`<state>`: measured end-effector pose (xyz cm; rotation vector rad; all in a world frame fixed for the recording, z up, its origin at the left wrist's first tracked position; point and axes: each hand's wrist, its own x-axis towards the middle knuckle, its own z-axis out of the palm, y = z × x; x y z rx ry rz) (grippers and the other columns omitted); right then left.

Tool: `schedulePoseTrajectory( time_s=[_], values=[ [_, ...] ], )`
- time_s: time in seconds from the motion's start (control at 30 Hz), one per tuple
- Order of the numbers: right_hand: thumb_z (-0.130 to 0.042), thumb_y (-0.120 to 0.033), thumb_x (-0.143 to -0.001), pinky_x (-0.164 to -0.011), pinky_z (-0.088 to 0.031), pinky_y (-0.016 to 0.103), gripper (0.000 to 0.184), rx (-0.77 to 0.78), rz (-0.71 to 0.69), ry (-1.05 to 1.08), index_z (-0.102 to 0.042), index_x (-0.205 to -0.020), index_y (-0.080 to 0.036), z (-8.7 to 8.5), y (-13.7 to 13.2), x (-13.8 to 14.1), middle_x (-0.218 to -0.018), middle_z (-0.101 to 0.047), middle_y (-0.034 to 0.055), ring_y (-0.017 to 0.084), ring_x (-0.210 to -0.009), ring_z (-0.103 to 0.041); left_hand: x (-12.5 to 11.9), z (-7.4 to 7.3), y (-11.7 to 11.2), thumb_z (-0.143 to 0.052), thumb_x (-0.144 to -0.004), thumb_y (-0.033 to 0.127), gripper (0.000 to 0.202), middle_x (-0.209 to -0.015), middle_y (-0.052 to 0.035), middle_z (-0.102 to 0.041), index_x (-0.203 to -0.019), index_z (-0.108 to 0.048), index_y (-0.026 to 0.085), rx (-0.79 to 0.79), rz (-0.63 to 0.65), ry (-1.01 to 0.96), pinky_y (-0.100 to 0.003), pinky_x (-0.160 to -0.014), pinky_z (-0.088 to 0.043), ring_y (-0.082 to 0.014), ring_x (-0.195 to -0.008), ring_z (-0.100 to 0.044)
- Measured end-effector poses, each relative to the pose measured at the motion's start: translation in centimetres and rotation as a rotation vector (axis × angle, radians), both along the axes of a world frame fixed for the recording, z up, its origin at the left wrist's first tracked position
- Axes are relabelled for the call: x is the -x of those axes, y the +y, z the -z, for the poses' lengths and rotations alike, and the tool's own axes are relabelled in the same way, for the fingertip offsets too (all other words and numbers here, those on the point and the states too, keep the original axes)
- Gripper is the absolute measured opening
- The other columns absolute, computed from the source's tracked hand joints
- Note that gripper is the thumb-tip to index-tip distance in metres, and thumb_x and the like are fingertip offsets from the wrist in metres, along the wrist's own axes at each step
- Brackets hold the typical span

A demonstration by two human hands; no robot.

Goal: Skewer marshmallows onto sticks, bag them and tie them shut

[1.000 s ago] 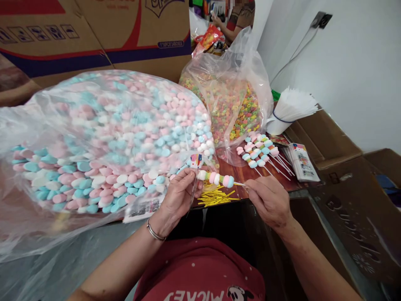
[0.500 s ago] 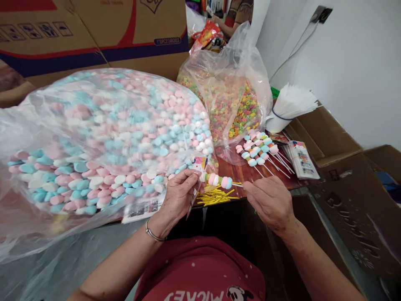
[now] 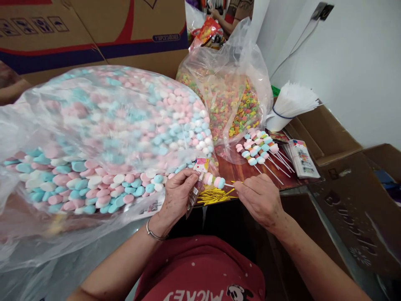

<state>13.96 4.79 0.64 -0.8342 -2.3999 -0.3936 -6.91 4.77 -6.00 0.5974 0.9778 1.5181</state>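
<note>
While right fingers [image 3: 246, 189] pinch stick [image 3: 229, 185] | left fingers [image 3: 191, 181] clasp printed bag [image 3: 201, 164] | skewered marshmallows [image 3: 216, 181] lie between

From the held skewer [image 3: 214, 180], the marshmallow bag [image 3: 119, 121] lies at ten o'clock, ring bag [image 3: 230, 100] twelve, other skewers [image 3: 258, 147] two.

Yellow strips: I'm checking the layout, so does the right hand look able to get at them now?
Probably yes: the yellow strips lie close by, largely in open view, though the right hand holds a white stick and might need to let go first.
</note>
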Motion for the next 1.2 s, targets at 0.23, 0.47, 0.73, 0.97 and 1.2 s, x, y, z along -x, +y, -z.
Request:
schedulePoseTrajectory(
  time_s=[0.23, 0.47, 0.73, 0.97, 1.2],
  values=[
    [-0.052, -0.006, -0.091, -0.060, -0.033, 0.032, 0.014, -0.012, 0.028, 0.016, -0.060, -0.096, -0.016, 0.7, 0.0, 0.4, -0.064, -0.057, -0.0004, 0.014, -0.060, -0.049, -0.4, -0.2, -0.1, -0.085, -0.063, 0.034, 0.025, -0.058, 0.0027, -0.064, -0.071, -0.070, 0.016, -0.036, 0.029, -0.069, -0.020, -0.050, -0.051, -0.0090, -0.048, -0.059],
    [-0.053, -0.006, -0.090, -0.060, -0.032, 0.032, 0.013, -0.036, 0.041, 0.033, -0.061, -0.097, -0.013, 1.3, -0.2, 1.0, -0.063, -0.055, 0.0001, 0.015, -0.061, -0.048, -0.7, 0.5, -0.2, -0.085, -0.064, 0.037, 0.027, -0.061, 0.0025, -0.064, -0.072, -0.071, 0.016, -0.059, 0.010, -0.065, -0.020, -0.051, -0.051, -0.0083, -0.050, -0.058],
    [-0.053, -0.009, -0.091, -0.064, -0.038, 0.031, 0.015, 0.006, 0.068, 0.054, -0.063, -0.095, -0.019, 0.4, 0.2, -2.1, -0.070, -0.063, 0.0006, 0.014, -0.064, -0.054, 2.5, 1.2, 1.0, -0.070, -0.084, 0.025, 0.009, -0.111, -0.0087, -0.074, -0.084, -0.077, 0.019, -0.496, -0.046, 0.483, -0.031, -0.089, -0.055, -0.0200, -0.101, -0.068],
    [-0.057, -0.008, -0.089, -0.070, -0.048, 0.031, 0.018, 0.033, 0.118, 0.191, -0.065, -0.100, -0.021, -2.6, -0.4, -5.2, -0.084, -0.067, 0.0035, 0.016, -0.074, -0.061, 4.3, 0.7, 1.1, -0.061, -0.091, 0.023, 0.015, -0.088, -0.0070, -0.077, -0.095, -0.075, 0.018, -0.680, 0.111, 0.806, -0.027, -0.076, -0.057, -0.0170, -0.083, -0.071],
    [-0.058, -0.010, -0.089, -0.068, -0.046, 0.031, 0.015, -0.045, 0.017, 0.072, -0.064, -0.099, -0.020, -3.7, 0.3, -4.2, -0.078, -0.066, 0.0026, 0.015, -0.071, -0.060, 4.3, 1.3, 0.7, -0.061, -0.091, 0.029, 0.018, -0.074, -0.0029, -0.072, -0.087, -0.073, 0.016, -0.571, 0.219, 0.834, -0.020, -0.060, -0.051, -0.0116, -0.064, -0.064]
  ],
)
